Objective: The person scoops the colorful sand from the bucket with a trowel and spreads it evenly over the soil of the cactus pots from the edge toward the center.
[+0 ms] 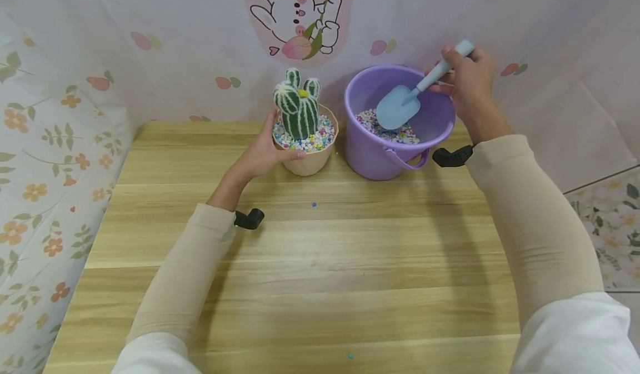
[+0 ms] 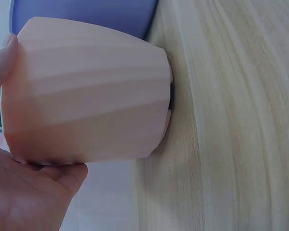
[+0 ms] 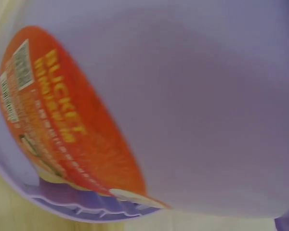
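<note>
A cactus (image 1: 299,107) with green and white stripes stands in a peach flower pot (image 1: 307,164) filled with colourful pebbles. My left hand (image 1: 262,150) grips this pot from its left side, the thumb at the near rim; the left wrist view shows fingers around the pot's faceted wall (image 2: 86,91). My right hand (image 1: 472,79) holds a light blue trowel (image 1: 397,107) by its handle. The trowel's blade points down into a purple bucket (image 1: 372,160), over more pebbles (image 1: 367,119). Only the bucket's wall and an orange label (image 3: 72,115) fill the right wrist view.
The pot and bucket stand side by side at the back of a wooden table (image 1: 320,285), close to a printed cloth (image 1: 190,46). One blue pebble (image 1: 314,204) lies in front of the pot, another (image 1: 350,355) near the front edge. The bucket's handle (image 1: 407,163) hangs down in front.
</note>
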The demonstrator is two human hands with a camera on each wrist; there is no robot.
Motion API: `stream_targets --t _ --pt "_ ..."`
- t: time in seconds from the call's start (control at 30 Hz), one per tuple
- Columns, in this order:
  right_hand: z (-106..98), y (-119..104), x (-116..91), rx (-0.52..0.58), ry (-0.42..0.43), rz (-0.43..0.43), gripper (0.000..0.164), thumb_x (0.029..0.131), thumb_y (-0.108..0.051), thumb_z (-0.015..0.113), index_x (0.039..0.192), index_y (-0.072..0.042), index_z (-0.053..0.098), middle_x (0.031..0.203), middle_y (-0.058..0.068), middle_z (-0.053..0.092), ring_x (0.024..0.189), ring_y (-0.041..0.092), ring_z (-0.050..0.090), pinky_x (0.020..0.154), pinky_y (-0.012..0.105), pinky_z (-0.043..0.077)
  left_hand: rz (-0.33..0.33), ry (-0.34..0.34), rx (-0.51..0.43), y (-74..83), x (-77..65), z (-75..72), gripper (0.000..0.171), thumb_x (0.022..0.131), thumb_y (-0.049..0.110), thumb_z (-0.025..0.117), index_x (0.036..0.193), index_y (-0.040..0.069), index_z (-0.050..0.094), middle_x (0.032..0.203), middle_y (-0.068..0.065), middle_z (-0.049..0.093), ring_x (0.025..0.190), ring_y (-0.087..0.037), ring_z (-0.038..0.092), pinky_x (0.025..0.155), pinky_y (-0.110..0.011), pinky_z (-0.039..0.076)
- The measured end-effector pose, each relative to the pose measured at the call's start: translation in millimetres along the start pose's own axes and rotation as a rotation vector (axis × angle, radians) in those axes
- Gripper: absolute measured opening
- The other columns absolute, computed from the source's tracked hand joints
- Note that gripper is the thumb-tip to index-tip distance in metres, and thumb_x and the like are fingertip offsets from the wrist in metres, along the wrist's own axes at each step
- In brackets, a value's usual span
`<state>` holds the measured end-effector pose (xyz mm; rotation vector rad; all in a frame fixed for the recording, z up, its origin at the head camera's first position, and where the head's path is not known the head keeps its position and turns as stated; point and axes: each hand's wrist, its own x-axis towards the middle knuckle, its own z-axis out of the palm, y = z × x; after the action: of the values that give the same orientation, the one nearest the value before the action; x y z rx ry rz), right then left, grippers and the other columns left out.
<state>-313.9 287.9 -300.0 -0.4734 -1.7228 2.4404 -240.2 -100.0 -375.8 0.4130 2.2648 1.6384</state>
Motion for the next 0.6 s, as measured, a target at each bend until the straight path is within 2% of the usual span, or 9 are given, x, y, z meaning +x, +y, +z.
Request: stream_targets --t 0.23,0.47,0.6 --pt "-2.7 7.0 0.3 -0.05 -0.004 -0.014 0.024 0.085 -0.013 0.076 0.1 -0.006 0.059 0.087 0.015 0.066 0.075 0.032 0.072 0.057 0.042 0.058 0.003 -0.018 0.018 -2.2 6.9 -2.9 0.111 0.081 0.014 0.078 0.156 0.014 -0.005 0.158 -0.015 0.018 0.141 -0.027 0.028 0.117 -0.042 0.022" --pt "-1.0 9.3 0.2 -0.082 -0.027 -0.023 0.022 0.086 -0.01 0.074 0.1 -0.005 0.058 0.084 0.015 0.066 0.069 0.031 0.072 0.055 0.041 0.057 0.015 -0.034 0.002 -4.4 11.8 -4.1 0.11 0.082 0.013 0.077 0.156 0.015 -0.004 0.156 -0.015 0.023 0.138 -0.027 0.034 0.115 -0.041 0.027" --pt "1.7 9.4 -0.6 -0.145 -0.038 -0.036 0.019 0.086 -0.011 0.074 0.096 -0.004 0.059 0.082 0.013 0.067 0.064 0.027 0.071 0.055 0.04 0.057 0.011 -0.034 0.009 -3.4 13.3 -4.4 0.11 0.082 0.013 0.077 0.156 0.015 -0.004 0.156 -0.015 0.024 0.138 -0.028 0.034 0.115 -0.042 0.026"
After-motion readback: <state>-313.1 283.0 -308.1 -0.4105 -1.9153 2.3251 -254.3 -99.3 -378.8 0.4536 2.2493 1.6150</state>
